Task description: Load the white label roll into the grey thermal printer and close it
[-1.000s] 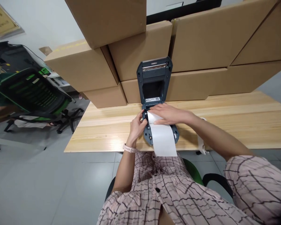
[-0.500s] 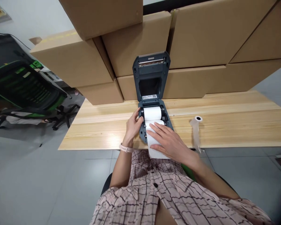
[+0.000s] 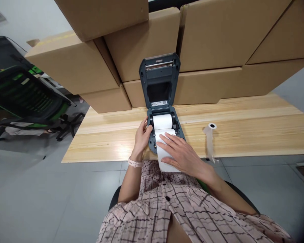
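Note:
A dark grey label printer [image 3: 178,125] stands at the table's front edge with its lid [image 3: 160,76] raised. A white paper roll [image 3: 162,122] sits in its bay, and a strip of label paper [image 3: 164,158] runs forward over the front and hangs past the edge. My left hand [image 3: 142,137] grips the printer's left side, thumb on the upper rim and fingers along the outside. My right hand [image 3: 178,152] lies flat on the paper strip, fingers spread and holding nothing. The hand hides part of the printer's front right.
A small roll core [image 3: 212,126] with a loose backing strip [image 3: 209,145] lies right of the printer, its tail over the table edge. Cardboard boxes [image 3: 207,37] are stacked behind on the wooden table [image 3: 111,135]. A green and black chair [image 3: 27,98] stands at left.
The view has shifted slightly, so everything sits a little further left. Both hands keep nearly the same places on the printer and paper.

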A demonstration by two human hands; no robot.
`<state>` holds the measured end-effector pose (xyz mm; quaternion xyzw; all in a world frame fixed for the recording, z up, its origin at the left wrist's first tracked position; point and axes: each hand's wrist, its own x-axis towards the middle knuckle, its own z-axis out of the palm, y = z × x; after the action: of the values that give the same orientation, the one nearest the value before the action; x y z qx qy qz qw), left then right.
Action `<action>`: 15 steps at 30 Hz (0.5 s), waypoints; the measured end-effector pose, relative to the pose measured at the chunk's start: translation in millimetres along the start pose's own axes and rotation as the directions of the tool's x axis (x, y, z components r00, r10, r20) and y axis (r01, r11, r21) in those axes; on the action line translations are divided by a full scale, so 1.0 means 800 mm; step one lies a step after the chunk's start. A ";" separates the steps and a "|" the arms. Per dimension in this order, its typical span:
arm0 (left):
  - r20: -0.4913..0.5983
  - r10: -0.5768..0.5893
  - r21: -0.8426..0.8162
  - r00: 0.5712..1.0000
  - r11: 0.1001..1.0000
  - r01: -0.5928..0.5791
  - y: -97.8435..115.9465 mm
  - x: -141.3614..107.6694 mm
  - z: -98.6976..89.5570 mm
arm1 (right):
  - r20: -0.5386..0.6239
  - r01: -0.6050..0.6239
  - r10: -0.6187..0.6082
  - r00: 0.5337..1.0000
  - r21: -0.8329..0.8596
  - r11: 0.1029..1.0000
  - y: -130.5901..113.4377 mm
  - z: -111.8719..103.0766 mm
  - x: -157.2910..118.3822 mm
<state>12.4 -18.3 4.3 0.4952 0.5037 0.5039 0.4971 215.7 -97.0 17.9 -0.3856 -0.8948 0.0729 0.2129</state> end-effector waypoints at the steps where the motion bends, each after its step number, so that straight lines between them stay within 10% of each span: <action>1: -0.006 -0.028 -0.037 1.000 0.999 0.027 0.002 -0.012 0.004 | 0.003 0.012 -0.012 1.000 0.045 0.999 0.002 -0.005 -0.001; 6: 0.019 -0.061 -0.039 0.998 0.997 0.062 0.010 -0.076 0.020 | -0.194 0.113 -0.026 0.981 0.453 0.884 0.052 -0.066 0.020; 11: 0.075 -0.087 -0.072 0.993 0.993 0.092 0.014 -0.087 0.016 | -0.620 -0.058 0.470 0.628 0.566 0.823 0.160 -0.118 0.138; 15: 0.082 -0.096 -0.067 0.992 0.993 0.101 0.015 -0.086 0.011 | -0.318 -0.063 0.530 0.786 0.813 0.580 0.202 -0.135 0.238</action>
<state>22.2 -87.2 16.1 0.4713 0.4893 0.4764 0.5581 252.5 148.8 129.1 -0.4128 -0.5985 0.3715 0.5775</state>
